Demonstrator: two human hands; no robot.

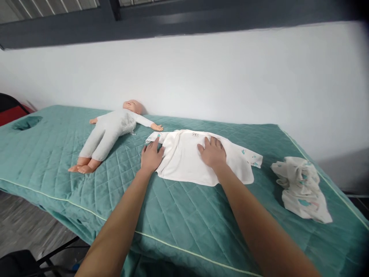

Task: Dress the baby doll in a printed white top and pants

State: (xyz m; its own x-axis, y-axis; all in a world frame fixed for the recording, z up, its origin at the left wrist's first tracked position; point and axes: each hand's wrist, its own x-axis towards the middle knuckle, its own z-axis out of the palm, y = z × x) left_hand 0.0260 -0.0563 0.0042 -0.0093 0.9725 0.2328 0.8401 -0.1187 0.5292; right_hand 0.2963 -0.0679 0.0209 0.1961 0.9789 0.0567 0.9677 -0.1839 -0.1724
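Note:
A small white baby shirt (pixel 184 161) with printed sleeves lies spread on the green quilted bed cover (pixel 178 215). My left hand (pixel 152 156) rests at the shirt's left side, just below its left sleeve, fingers spread. On the shirt's upper right part my right hand (pixel 213 152) lies flat with the fingers apart. Neither hand grips the cloth. Beyond my left hand a baby doll (pixel 108 129) in a white cloth body lies on its back, one arm stretched toward the shirt.
A crumpled white printed garment (pixel 302 188) lies at the right end of the bed. The white wall (pixel 201 77) runs along the bed's far side. A face hole (pixel 27 122) shows in the cover at far left. A black and red object (pixel 11 109) stands beyond it.

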